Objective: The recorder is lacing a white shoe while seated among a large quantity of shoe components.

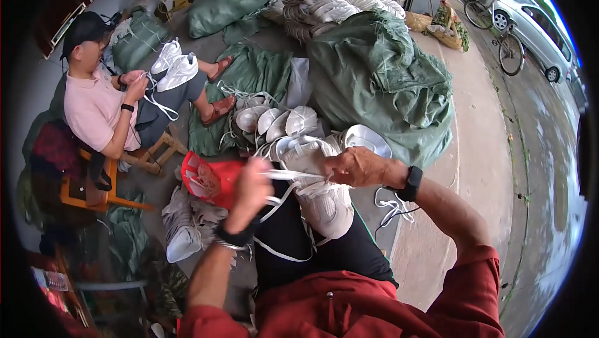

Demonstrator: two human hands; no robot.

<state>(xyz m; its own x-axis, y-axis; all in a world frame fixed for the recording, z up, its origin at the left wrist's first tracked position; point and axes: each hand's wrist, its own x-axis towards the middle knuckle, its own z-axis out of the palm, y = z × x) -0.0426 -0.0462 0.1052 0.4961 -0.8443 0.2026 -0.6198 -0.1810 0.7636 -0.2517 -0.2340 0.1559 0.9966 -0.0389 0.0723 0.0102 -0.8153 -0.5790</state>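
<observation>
White shoe, one, lace between two hands

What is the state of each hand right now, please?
Left hand: blurred, closed on a white lace.
Right hand: curled at the white shoe; whether it grips cannot be told.

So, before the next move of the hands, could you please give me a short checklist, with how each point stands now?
1. Shoe supported: ok. The white shoe rests on the black trousers.
2. Right hand in place: ok. The right hand is at the shoe's lacing.
3. Left hand's grip: cannot tell. The left hand is blurred.
4. Lace free of slack: not ok. Part of the white lace sags in a loop over the trousers.
5. Co-worker out of the way: ok. The co-worker sits apart, at the left.
</observation>
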